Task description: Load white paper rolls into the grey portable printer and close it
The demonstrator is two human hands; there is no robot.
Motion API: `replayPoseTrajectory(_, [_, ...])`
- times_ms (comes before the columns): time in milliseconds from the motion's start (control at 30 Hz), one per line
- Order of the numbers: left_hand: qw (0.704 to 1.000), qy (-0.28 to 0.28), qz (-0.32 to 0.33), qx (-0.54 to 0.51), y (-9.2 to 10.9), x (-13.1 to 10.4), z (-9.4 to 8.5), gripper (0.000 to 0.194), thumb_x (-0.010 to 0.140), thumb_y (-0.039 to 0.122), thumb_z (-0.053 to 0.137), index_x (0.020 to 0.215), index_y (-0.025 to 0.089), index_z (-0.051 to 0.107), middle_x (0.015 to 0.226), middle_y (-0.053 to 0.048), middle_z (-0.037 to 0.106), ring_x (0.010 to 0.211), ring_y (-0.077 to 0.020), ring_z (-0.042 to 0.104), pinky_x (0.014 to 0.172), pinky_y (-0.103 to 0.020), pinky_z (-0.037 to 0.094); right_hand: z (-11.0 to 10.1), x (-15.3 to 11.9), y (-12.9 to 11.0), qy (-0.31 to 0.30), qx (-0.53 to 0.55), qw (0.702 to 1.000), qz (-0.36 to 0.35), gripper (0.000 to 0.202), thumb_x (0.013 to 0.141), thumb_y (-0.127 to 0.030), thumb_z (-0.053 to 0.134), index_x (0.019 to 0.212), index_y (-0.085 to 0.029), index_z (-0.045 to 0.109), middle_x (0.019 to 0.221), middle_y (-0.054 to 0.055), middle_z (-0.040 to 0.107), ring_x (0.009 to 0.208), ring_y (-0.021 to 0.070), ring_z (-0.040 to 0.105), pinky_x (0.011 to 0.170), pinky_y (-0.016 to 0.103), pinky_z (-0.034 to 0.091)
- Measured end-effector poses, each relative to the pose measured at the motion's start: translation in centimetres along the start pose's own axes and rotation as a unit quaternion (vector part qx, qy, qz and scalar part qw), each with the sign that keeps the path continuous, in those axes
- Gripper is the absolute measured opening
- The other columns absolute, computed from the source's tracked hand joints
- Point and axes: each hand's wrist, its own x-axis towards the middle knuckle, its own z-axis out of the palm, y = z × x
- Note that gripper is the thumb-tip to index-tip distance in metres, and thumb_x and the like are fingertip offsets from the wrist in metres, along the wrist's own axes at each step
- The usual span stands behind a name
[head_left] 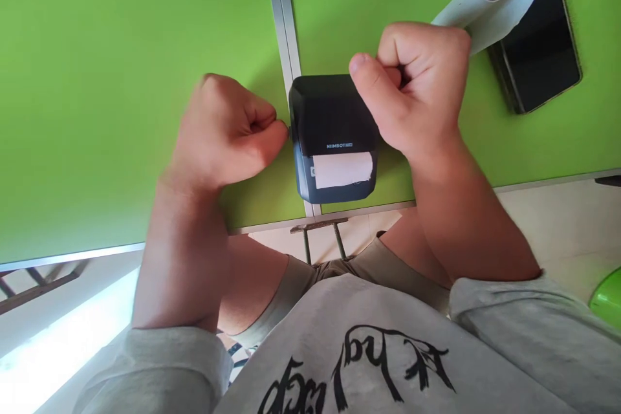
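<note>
Printer (334,110) on the green surface (107,45); left hand (226,132), curled into a fist, at its left side; right hand (422,87), likewise curled, by its upper right corner.

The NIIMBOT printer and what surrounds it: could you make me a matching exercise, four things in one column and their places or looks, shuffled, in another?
Things:
1. NIIMBOT printer
2. Paper roll
3. Flat dark slab
4. Left hand

Places or looks:
A. Partly hidden from view by the roll
B. Curled, at the printer's left side
C. Lying across the metal strip of the green table
D. White, with a dark, hollow end

Right pairs: 1-C, 2-D, 3-A, 4-B.
</note>
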Motion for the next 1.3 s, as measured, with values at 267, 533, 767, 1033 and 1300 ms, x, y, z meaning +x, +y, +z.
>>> replayPoseTrajectory(267, [0.999, -0.042, -0.004, 0.002, -0.2, 0.1, -0.1, 0.030, 0.062, 0.025, 0.044, 0.049, 0.026, 0.017, 0.054, 0.003, 0.012, 0.050, -0.0075, 0.011, 0.045, -0.030, 0.007, 0.1, 0.1, -0.2, -0.006, 0.015, 0.999, 0.028, 0.050, 0.088, -0.008, 0.065, 0.060, -0.018, 0.025, 0.056, -0.007, 0.021, 0.056, 0.0025, 0.017, 0.054, 0.022, 0.020])
replayPoseTrajectory(533, [1.000, -0.023, 0.000, 0.018, -0.2, 0.1, 0.3, 0.036, 0.061, 0.019, 0.048, 0.049, 0.027, 0.016, 0.057, 0.003, 0.011, 0.055, -0.0079, 0.010, 0.050, -0.032, 0.011, 0.5, 0.1, 0.7, 0.014, 0.040, 0.999, 0.027, 0.049, 0.087, -0.008, 0.063, 0.060, -0.019, 0.024, 0.057, -0.006, 0.019, 0.056, 0.0044, 0.016, 0.056, 0.025, 0.022])
replayPoseTrajectory(767, [0.997, -0.002, -0.065, 0.032, 0.5, -0.1, 0.7, 0.040, 0.059, 0.007, 0.051, 0.048, 0.023, 0.016, 0.057, 0.005, 0.010, 0.063, -0.0078, 0.012, 0.060, -0.032, 0.014, 0.3, 0.3, 0.7, 0.001, 0.035, 0.999, 0.039, 0.047, 0.087, -0.009, 0.062, 0.060, -0.019, 0.025, 0.057, -0.005, 0.020, 0.057, 0.0052, 0.017, 0.058, 0.027, 0.023])
replayPoseTrajectory(1033, [0.998, 0.007, -0.061, 0.024, 0.3, 0.5, 0.6, 0.041, 0.071, 0.014, 0.049, 0.050, 0.024, 0.016, 0.060, 0.005, 0.012, 0.058, -0.0020, 0.011, 0.057, -0.025, 0.012, 0.5, 0.2, 0.7, 0.003, 0.036, 0.999, 0.037, 0.049, 0.087, -0.008, 0.063, 0.060, -0.019, 0.025, 0.057, -0.005, 0.018, 0.057, 0.0052, 0.015, 0.057, 0.027, 0.022])
replayPoseTrajectory(1300, [0.999, -0.001, -0.037, 0.026, -0.3, 0.6, 0.6, 0.034, 0.065, 0.026, 0.045, 0.050, 0.024, 0.015, 0.060, 0.003, 0.012, 0.058, -0.0029, 0.011, 0.055, -0.024, 0.010, 0.5, 0.2, 0.8, 0.007, 0.042, 0.999, 0.032, 0.048, 0.087, -0.008, 0.063, 0.060, -0.019, 0.026, 0.057, -0.005, 0.018, 0.056, 0.0049, 0.016, 0.056, 0.027, 0.022])
